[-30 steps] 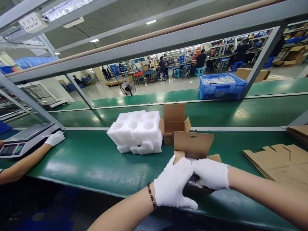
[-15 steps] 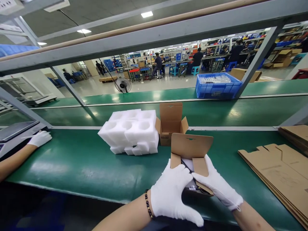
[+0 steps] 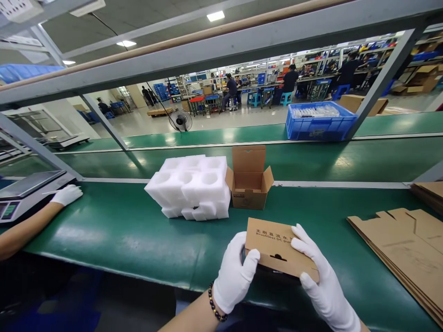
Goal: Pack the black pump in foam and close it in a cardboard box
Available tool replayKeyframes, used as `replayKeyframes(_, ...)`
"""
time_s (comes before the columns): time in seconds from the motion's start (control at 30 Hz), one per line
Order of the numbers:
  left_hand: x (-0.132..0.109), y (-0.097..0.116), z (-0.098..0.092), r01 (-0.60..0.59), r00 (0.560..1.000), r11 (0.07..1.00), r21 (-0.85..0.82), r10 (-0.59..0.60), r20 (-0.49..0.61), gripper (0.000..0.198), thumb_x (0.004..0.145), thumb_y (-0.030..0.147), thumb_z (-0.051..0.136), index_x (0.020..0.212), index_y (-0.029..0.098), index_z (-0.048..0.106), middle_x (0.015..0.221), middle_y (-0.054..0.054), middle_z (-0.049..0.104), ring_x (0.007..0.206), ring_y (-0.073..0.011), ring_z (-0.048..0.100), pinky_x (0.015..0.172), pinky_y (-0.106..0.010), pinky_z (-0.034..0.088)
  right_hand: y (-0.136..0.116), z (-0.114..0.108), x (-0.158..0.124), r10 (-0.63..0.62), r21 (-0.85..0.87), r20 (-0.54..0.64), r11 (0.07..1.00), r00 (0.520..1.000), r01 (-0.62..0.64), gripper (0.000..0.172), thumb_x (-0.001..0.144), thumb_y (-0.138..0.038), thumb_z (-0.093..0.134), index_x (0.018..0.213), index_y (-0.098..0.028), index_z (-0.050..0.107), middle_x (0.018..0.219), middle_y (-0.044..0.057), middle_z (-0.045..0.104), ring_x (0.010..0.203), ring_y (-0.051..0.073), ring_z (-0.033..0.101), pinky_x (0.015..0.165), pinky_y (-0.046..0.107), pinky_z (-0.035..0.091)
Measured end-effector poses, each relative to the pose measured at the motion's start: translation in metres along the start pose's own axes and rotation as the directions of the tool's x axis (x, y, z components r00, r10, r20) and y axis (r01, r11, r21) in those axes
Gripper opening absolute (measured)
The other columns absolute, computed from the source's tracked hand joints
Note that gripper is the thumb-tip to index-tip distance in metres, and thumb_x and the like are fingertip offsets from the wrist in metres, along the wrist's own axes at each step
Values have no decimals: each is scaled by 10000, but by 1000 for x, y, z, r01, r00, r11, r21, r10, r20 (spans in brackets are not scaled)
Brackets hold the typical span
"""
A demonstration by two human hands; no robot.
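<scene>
Near the belt's front edge, a brown cardboard box (image 3: 273, 246) is between my two white-gloved hands, its printed lid folded down over the top. The print reads "Brushless DC" and partly hides under my fingers. My left hand (image 3: 237, 272) grips the box's left end, thumb at the front corner. Around the right end, my right hand (image 3: 320, 272) has its fingers on the lid and its thumb at the front. A dark gap shows below the lid's front flap. Behind stands an open, empty-looking cardboard box (image 3: 248, 198), beside a block of white foam inserts (image 3: 190, 189) with round hollows.
Flattened cartons (image 3: 401, 249) are stacked at the right. A blue crate (image 3: 318, 127) of bagged items stands on the far belt. At the left, another person's gloved hand (image 3: 67, 194) rests by a scale (image 3: 31, 189). A metal frame (image 3: 214, 50) crosses overhead.
The lid of the held box has come down from upright, covering the cables and side flaps inside. My hands have shifted to the box's two ends.
</scene>
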State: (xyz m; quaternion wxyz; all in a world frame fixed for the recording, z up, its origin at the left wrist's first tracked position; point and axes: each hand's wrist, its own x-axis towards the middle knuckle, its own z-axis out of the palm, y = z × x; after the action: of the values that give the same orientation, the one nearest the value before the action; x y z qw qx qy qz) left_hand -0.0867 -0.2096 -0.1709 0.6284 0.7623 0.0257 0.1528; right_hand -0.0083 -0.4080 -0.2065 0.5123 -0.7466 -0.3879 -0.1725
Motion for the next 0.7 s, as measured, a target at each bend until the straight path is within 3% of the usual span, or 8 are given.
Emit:
replayKeyframes(0.07, -4, -12, 0, -73, 992, 996, 57, 78, -97, 295, 911, 378, 530, 1145, 200, 500, 1129, -82, 597, 1045, -189, 610, 941, -372, 518, 2, 1, -5, 1, -17, -8, 1000, 1000, -1, 329, 951, -364, 515, 1252, -232, 498, 1468, 125, 414, 1378, 301, 336, 1046, 515, 410)
replayKeyframes(0.13, -7, -22, 1, -179, 972, 972, 150, 198, -125, 365, 898, 343, 567, 1223, 235, 441, 1152, -73, 570, 1056, -177, 613, 920, -363, 540, 5, 2, -12, -28, -8, 2, 1000, 1000, 28, 317, 935, -244, 538, 1250, -233, 505, 1471, 123, 409, 1379, 301, 332, 1040, 510, 424)
replayKeyframes(0.27, -11, -34, -3, -423, 873, 790, 443, 486, -33, 344, 909, 325, 549, 1244, 274, 486, 1162, -75, 502, 1026, -158, 605, 871, -337, 570, 7, 0, -21, -103, -37, 3, 994, 995, 103, 378, 900, -104, 538, 1245, -259, 551, 1464, 92, 425, 1359, 297, 369, 1047, 503, 438)
replayKeyframes(0.43, -13, -44, -14, -475, 805, 590, 653, 591, 51, 303, 903, 367, 548, 1178, 249, 597, 1251, -119, 486, 1170, -237, 534, 925, -430, 545, 11, -8, -21, -232, -178, 92, 953, 968, 245, 398, 900, -148, 576, 1284, -249, 553, 1443, 119, 444, 1321, 305, 429, 1012, 492, 490)
replayKeyframes(0.5, -13, -47, -14, -456, 843, 664, 593, 535, 49, 262, 921, 380, 511, 1098, 249, 653, 1292, -111, 494, 1257, -255, 483, 991, -468, 503, 12, -9, -20, -302, -251, 122, 912, 945, 324, 402, 896, -153, 589, 1290, -218, 546, 1383, 141, 503, 1306, 311, 450, 1022, 530, 472)
replayKeyframes(0.6, -11, -51, -6, -204, 970, 905, 375, 237, -45, 293, 939, 395, 454, 952, 213, 684, 1387, -103, 458, 1327, -255, 433, 1088, -493, 419, 6, -6, -20, -374, -358, 138, 845, 917, 398, 377, 874, -53, 566, 1241, -139, 562, 1229, 152, 609, 1254, 281, 511, 1101, 563, 365)
replayKeyframes(0.67, -7, -52, 0, -58, 996, 975, 214, 70, -53, 354, 928, 437, 452, 1132, 198, 616, 1521, -122, 305, 1409, -272, 322, 1160, -517, 312, -3, 1, -21, -410, -400, 129, 812, 903, 426, 381, 849, 15, 546, 1213, -95, 560, 1184, 165, 625, 1213, 254, 546, 1127, 539, 334)
replayKeyframes(0.7, -4, -53, 1, -24, 999, 988, 155, 29, -29, 472, 915, 475, 460, 1293, 197, 509, 1567, -132, 209, 1444, -279, 247, 1183, -525, 258, -9, 6, -22, -421, -417, 124, 800, 899, 432, 386, 839, 33, 541, 1205, -88, 558, 1177, 167, 626, 1196, 248, 556, 1124, 525, 341)
